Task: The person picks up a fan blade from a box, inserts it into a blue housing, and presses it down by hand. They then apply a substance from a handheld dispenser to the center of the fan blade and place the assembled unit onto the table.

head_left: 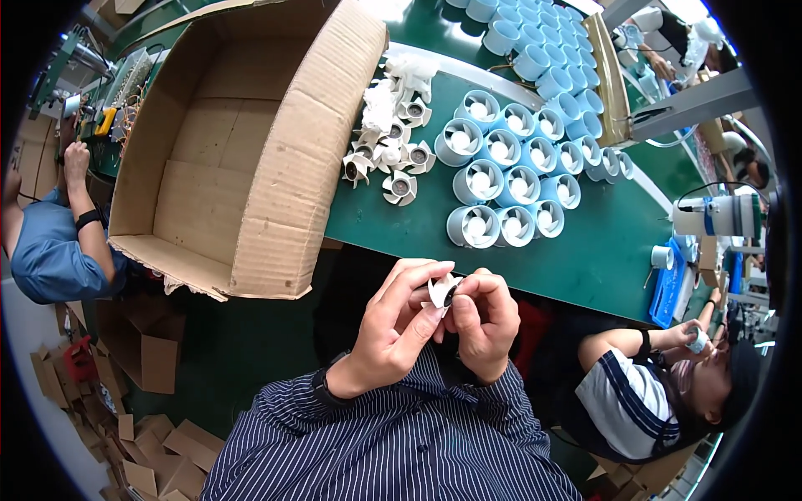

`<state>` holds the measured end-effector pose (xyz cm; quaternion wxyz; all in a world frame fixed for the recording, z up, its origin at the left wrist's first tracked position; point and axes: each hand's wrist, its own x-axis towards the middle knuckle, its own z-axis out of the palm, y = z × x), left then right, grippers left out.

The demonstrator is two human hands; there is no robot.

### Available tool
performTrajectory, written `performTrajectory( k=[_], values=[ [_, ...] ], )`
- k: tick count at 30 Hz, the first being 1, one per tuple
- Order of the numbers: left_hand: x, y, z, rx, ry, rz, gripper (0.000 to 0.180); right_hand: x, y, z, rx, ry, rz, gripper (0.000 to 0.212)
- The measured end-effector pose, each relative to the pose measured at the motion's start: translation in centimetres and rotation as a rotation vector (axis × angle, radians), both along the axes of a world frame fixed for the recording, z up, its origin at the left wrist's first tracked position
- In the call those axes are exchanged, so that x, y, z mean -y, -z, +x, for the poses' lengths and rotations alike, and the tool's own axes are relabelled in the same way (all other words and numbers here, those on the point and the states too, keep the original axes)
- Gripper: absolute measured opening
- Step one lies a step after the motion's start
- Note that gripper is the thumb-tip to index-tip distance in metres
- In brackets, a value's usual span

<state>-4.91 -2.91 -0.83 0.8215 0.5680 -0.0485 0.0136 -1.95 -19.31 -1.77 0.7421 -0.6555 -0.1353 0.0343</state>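
Observation:
Close in front of my chest, my left hand [401, 321] pinches a small white fan impeller [443, 290] between thumb and fingers. My right hand [484, 321] is closed at the impeller's right side, its thumb and forefinger at a dark part there; whether that is a separate piece, I cannot tell. More white impellers [400, 187] lie loose on the green table [393, 230] beyond my hands. Right of them stand rows of light blue round fan housings [480, 182], the nearer ones with white blades inside.
A large open cardboard box [276, 184] stands at the left table edge. Crumpled white plastic bags [409, 75] lie behind the impellers. A blue tray [667, 288] sits at the right. One person [63, 242] works at far left, another [635, 392] at right holds a round part. Cartons [167, 459] litter the floor.

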Motion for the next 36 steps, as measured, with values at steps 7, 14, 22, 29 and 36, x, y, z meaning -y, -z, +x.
performTrajectory(
  k=[7,14,22,29,36],
  values=[
    [0.3,-0.3,0.1,-0.008,-0.007,0.071,0.043,0.4,-0.4,0.3,0.106,0.019,-0.12,0.009],
    [0.5,-0.2,0.1,0.002,-0.009,0.138,0.043,1.2,-0.1,1.0,0.191,0.065,-0.183,0.014],
    [0.5,-0.8,0.2,-0.05,0.036,0.111,0.046,1.7,0.1,1.4,0.289,0.089,-0.186,0.017],
    [1.0,-0.3,0.1,-0.05,0.017,0.157,0.045,1.6,0.8,2.2,0.658,0.142,-0.329,0.02],
    [0.6,-0.4,0.3,-0.299,0.093,-0.174,0.048,2.1,0.7,2.7,0.721,0.039,-0.412,0.027]
  ],
)
